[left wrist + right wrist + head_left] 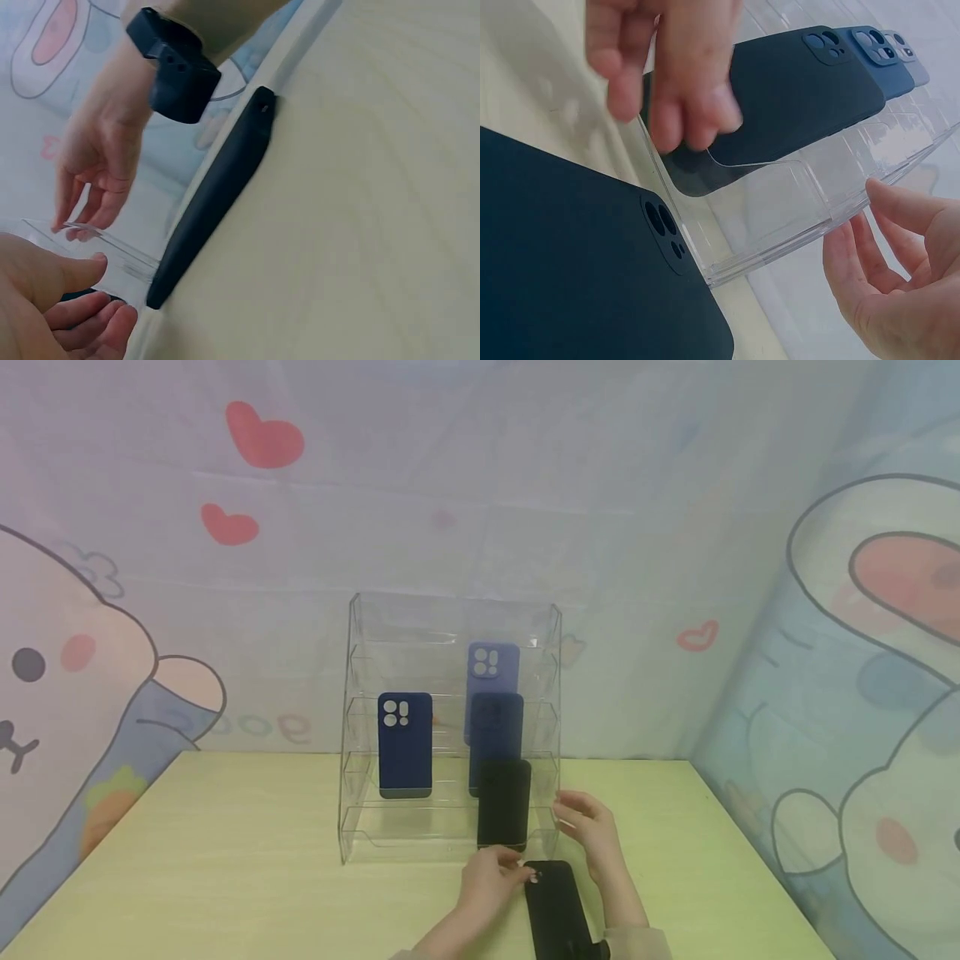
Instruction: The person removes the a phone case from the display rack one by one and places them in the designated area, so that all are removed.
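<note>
A clear acrylic tiered stand (360,777) sits on a pale yellow-green table (225,877). It holds a dark blue phone case (405,745) on the left, a lilac case (493,668) high on the right, a navy case (497,727) below that, and a black case (504,803) on the lowest tier. Another black case (555,910) lies flat on the table before the stand. My left hand (491,872) hangs with loosely bent fingers (667,112) at the stand's front lip (780,217) and holds nothing. My right hand (588,827) is relaxed, its fingertips (71,225) at the stand's right front corner.
A cartoon-print cloth (90,677) hangs behind the table and along both sides. The table's right edge (750,852) runs close to my right arm. A black wrist-camera band (176,71) sits on my right wrist.
</note>
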Motion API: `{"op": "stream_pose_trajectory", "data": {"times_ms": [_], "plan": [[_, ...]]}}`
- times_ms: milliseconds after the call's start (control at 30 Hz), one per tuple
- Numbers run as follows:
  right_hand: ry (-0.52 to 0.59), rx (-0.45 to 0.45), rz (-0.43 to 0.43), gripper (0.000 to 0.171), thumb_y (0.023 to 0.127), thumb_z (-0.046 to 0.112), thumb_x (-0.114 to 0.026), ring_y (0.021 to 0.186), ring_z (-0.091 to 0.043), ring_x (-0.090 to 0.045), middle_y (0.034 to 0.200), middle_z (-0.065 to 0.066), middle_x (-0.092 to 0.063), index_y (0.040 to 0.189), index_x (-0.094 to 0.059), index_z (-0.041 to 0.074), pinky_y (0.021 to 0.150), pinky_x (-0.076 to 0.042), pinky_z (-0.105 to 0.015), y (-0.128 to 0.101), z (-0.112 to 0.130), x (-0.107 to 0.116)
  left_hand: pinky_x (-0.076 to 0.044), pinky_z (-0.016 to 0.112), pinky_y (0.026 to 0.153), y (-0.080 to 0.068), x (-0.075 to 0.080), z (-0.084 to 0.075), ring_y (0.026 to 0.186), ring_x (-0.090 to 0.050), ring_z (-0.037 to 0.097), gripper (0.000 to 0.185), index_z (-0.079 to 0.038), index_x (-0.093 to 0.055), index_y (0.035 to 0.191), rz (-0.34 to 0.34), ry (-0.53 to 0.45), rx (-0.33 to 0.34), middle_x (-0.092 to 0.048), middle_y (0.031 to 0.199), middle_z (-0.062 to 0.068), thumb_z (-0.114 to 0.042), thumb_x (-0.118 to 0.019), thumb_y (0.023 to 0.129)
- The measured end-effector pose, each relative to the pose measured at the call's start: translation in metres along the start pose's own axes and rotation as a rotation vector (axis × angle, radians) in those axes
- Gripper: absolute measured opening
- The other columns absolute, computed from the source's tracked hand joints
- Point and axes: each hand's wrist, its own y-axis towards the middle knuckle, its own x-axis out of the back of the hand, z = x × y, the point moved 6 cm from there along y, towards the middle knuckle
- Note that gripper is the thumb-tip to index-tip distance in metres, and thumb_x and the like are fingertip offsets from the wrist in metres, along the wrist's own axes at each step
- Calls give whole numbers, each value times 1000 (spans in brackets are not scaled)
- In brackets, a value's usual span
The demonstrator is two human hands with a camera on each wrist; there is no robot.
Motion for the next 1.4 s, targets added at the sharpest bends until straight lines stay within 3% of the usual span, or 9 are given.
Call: {"op": "stream_pose_trajectory", "data": {"times_ms": [400,867,1100,1400], "plan": [[-5,-2,19,37,94,11,-63,104,-16,-64,129,-22,-58,127,-56,-6,99,-52,-42,-1,-1,0,-57,28,65,10,37,-30,77,-68,21,22,1,-70,100,-6,38,-67,-72,87,9,-14,-75,85],[1,-8,14,37,94,10,-62,106,-18,-64,130,-22,-58,127,-56,-6,98,-53,-40,0,-2,0,-58,29,71,44,87,-45,81,-69,22,17,-1,-73,99,-238,-25,-155,-74,92,11,-9,-75,84],[9,-8,13,37,94,9,-62,102,-14,-65,130,-24,-57,127,-56,-7,98,-52,-41,0,-3,0,-59,31,75,54,94,-41,85,-69,24,22,-1,-72,105,-273,-82,-163,-74,98,13,-9,-76,84],[19,-9,15,37,94,9,-62,105,-18,-64,127,-19,-60,127,-56,-6,98,-52,-41,1,-3,1,-59,36,79,65,89,-31,89,-69,25,27,-1,-70,110,-240,-98,-159,-73,103,14,-12,-75,85]]}}
